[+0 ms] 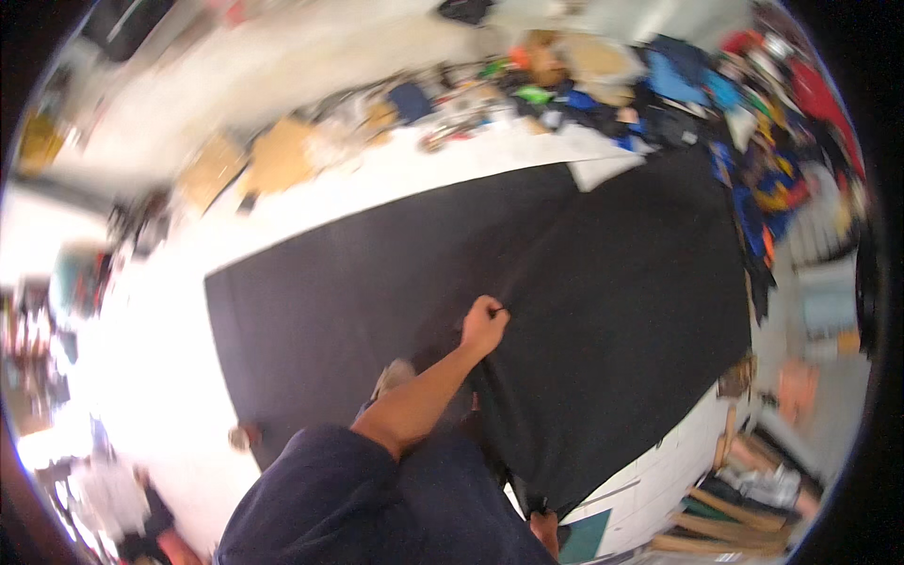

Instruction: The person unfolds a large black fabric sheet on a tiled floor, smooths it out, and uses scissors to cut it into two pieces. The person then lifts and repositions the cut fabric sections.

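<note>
A large sheet of black fabric (621, 301) spreads over the right half of the white table. Beneath it and to its left lies a flat dark grey-black sheet (348, 273). My left hand (485, 325) reaches to the middle, its fingers closed on the black fabric's left edge. Folds run from that grip toward me and toward the far right. Close to my body at the lower edge, my right hand (543, 527) is closed on the near corner of the same fabric, partly cut off from view. A pale greyish thing (395, 375) shows partly behind my left forearm.
Brown paper pieces (280, 155) and mixed small items line the table's far side. Colourful cloth scraps (767, 169) pile up at the far right. A small round object (243, 436) sits at the dark sheet's near left edge. Wooden strips (720, 541) lie at the lower right.
</note>
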`<state>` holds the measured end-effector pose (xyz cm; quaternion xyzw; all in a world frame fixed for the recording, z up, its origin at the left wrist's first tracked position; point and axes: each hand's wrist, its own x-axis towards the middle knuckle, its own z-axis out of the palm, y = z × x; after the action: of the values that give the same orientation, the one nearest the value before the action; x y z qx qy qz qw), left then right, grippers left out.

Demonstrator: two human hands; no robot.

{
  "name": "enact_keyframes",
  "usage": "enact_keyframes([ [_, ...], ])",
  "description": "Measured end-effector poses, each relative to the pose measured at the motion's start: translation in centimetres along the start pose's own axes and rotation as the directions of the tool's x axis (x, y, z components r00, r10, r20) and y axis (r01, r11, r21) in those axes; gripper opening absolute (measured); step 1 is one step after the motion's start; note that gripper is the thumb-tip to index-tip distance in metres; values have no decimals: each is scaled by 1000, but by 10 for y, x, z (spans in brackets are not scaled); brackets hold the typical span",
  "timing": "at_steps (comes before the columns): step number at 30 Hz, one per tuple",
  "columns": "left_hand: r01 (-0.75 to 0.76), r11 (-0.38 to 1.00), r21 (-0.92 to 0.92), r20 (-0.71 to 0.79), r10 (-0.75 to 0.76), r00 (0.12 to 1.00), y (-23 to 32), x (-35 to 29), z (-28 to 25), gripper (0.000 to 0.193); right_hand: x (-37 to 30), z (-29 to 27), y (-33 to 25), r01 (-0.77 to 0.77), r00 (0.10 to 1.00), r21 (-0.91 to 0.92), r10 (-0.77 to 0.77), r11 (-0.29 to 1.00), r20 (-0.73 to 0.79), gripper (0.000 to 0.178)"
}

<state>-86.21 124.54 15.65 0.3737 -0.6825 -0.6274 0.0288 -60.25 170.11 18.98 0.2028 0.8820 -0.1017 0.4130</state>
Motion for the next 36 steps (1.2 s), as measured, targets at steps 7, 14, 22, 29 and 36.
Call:
enact_keyframes([
  [7, 81, 992, -96, 13, -80, 997, -48, -56, -138, 23, -45, 24, -5, -120, 897, -285, 227, 951, 379, 58],
  [14, 4, 999, -47, 91, 1, 996, -111, -115, -241, 25, -54, 154, 12, -309, 715, -437, 509, 845, 479, 70],
  [22, -169, 951, 260, 149, 133, 980, -184, -165, -399, 34, -208, 362, -25, -184, 727, -133, 226, 974, 648, 64],
  [29, -225, 927, 300, 197, 171, 965, -186, -172, -523, 24, -349, 531, -94, -21, 966, 155, -20, 988, 258, 46],
  [36, -322, 893, 313, 312, 224, 923, -237, -130, -660, 25, -445, 625, -201, -346, 935, 179, 323, 921, 145, 44],
])
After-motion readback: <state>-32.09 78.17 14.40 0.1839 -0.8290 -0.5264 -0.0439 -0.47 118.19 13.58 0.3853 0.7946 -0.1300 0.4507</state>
